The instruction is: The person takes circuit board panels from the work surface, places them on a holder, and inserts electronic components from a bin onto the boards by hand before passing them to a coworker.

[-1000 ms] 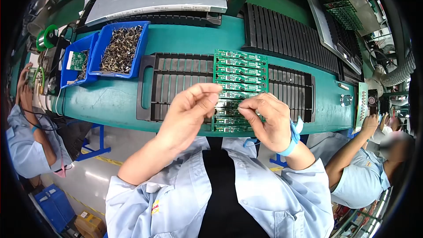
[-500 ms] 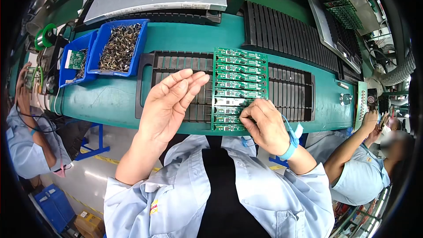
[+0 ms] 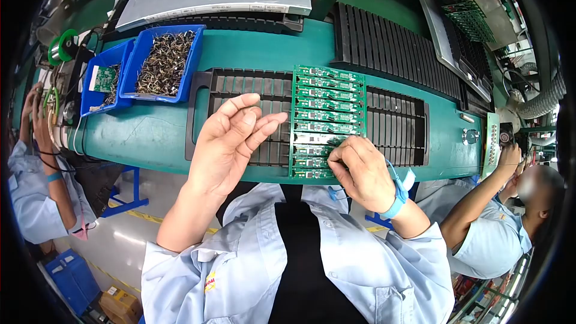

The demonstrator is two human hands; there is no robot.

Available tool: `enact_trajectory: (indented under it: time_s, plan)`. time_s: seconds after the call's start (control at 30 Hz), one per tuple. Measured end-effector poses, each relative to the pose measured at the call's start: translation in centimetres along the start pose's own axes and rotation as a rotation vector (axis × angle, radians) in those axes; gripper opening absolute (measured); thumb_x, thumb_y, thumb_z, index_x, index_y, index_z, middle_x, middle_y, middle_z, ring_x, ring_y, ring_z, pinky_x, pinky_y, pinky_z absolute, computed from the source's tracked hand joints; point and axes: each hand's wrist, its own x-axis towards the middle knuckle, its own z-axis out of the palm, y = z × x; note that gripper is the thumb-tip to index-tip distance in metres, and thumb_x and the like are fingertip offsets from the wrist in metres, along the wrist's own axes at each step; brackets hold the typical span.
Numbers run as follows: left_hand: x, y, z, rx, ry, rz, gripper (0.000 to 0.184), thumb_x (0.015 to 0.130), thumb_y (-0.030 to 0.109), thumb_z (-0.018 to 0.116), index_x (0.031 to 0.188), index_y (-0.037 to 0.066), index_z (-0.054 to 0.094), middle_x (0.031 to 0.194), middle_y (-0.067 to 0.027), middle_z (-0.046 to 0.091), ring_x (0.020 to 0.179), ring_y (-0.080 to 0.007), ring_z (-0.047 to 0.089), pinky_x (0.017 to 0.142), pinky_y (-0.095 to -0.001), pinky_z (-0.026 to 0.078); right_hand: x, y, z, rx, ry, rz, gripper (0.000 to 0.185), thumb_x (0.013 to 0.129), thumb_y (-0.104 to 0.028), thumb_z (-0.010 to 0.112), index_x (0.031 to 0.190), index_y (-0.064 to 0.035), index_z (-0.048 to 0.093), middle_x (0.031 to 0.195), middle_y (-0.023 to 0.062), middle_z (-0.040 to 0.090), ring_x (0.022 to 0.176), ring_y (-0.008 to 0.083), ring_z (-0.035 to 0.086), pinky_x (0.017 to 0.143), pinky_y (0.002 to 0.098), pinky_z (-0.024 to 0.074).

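Observation:
A green panel of circuit boards (image 3: pixel 327 105) lies across a black slotted rack (image 3: pixel 255 87) in front of me. My left hand (image 3: pixel 231 141) is raised over the rack's left half, palm turned up, fingers curled and partly apart, touching no board; nothing shows in it. My right hand (image 3: pixel 363 171), with a blue band at the wrist, is at the panel's lower right. Its thumb and forefinger are pinched together over the lower boards. Whatever lies between those fingertips is too small to make out.
Blue bins stand at the left, one full of small leaded parts (image 3: pixel 165 63), another holding a green board (image 3: pixel 105 79). Black racks (image 3: pixel 390 48) lie behind at the right. Co-workers sit at the left (image 3: pixel 39 195) and right (image 3: pixel 489 234).
My left hand has drawn back from the boards to the left, its fingers loosening. My right hand has shifted slightly down and stays at the panel. One middle board now looks paler.

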Motion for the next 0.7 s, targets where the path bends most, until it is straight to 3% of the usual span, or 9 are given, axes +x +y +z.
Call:
enact_trajectory:
  time_s: [0.33, 0.7]
  plan:
    - [0.0, -0.2, -0.7, -0.051, -0.078, -0.015, 0.034, 0.092, 0.0, 0.055, 0.123, -0.001, 0.041, 0.09, -0.0082, 0.059, 0.112, -0.0337, 0.058, 0.096, -0.0342, 0.051, -0.3, -0.6, -1.0, -0.103, 0.002, -0.081, 0.01, 0.075, -0.001, 0.067, 0.084, -0.0031, 0.063, 0.08, 0.005, 0.057, 0.069, 0.0212, 0.052, 0.072, 0.0295, 0.04]
    - [-0.2, -0.4, -0.1, 0.082, 0.044, 0.038, 0.042, 0.086, -0.001, 0.063, 0.123, -0.001, 0.043, 0.086, -0.0081, 0.061, 0.087, -0.0197, 0.063, 0.073, -0.0241, 0.05, -1.0, -0.2, 0.4, -0.043, 0.048, 0.013, 0.013, 0.077, -0.007, 0.063, 0.09, -0.0042, 0.063, 0.084, 0.005, 0.055, 0.072, 0.0195, 0.05, 0.07, 0.0308, 0.0383]
